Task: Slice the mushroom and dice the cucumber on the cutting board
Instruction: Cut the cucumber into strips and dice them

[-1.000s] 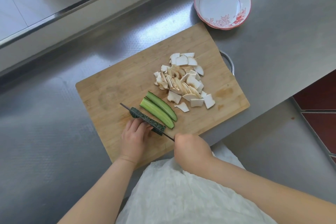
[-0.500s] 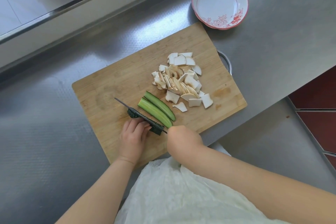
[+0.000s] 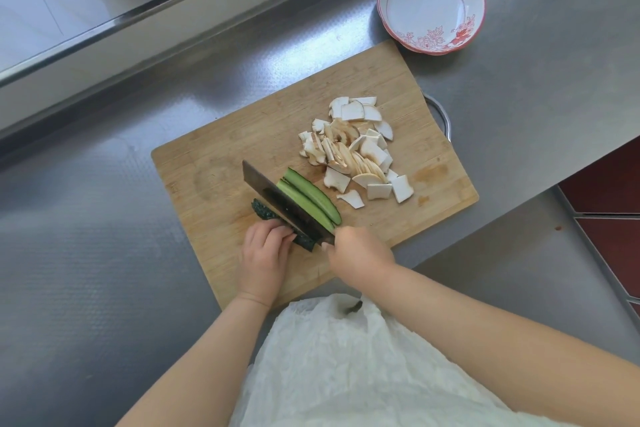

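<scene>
Cutting board (image 3: 214, 184): one, wooden, on steel tabletop (image 3: 86, 253).
Mushroom slices (image 3: 356, 149): one pile – too overlapped to count – right half of board.
Cucumber strips (image 3: 311, 196): two pale, lying beside knife; one dark-skinned piece (image 3: 265, 213) under left hand (image 3: 265, 255) (fingers curled over it, pressing).
Knife (image 3: 273, 192): one; right hand (image 3: 358, 251) grips handle – handle hidden.
Bowl (image 3: 431, 3): one, floral.

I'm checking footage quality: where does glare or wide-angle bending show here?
Head view: daylight glares off the stainless steel counter by the red-flowered white bowl; the raised steel ledge bows from lens distortion; the wooden cutting board stays evenly lit and sharp.
</scene>
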`<act>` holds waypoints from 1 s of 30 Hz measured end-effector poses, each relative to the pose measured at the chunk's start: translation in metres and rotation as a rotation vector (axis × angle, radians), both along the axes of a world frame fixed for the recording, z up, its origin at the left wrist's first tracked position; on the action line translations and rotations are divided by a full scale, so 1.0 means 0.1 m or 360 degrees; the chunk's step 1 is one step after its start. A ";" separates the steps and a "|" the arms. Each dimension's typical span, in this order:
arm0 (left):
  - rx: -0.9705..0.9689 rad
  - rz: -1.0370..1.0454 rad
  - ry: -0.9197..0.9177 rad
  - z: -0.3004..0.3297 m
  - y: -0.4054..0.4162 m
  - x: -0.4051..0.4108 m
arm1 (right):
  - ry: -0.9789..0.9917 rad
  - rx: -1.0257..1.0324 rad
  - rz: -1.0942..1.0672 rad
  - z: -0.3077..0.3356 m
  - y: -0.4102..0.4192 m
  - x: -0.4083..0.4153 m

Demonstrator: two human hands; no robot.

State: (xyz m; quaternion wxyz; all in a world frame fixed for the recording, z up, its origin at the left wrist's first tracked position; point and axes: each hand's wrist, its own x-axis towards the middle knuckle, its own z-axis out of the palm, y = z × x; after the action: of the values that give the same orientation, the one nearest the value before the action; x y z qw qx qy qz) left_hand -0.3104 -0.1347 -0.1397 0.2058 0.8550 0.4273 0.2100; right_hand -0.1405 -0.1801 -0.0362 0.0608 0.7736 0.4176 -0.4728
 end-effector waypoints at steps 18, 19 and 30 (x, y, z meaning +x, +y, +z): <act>0.0071 -0.0098 -0.0023 0.01 0.07 -0.06 | -0.0094 0.0198 0.0227 0.05 -0.28 -0.09; 0.0081 -0.0100 -0.0025 0.01 0.07 -0.06 | -0.0092 0.0196 0.0216 0.05 -0.27 -0.10; 0.0069 -0.0104 -0.0077 0.03 0.09 -0.04 | -0.0126 0.0141 0.0228 0.10 -0.21 -0.17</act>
State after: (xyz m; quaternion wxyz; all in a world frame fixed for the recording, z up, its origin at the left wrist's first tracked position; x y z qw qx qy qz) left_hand -0.3149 -0.1259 -0.1368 0.2042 0.8674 0.3894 0.2330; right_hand -0.1577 -0.2014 -0.0267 0.0764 0.7618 0.4896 -0.4174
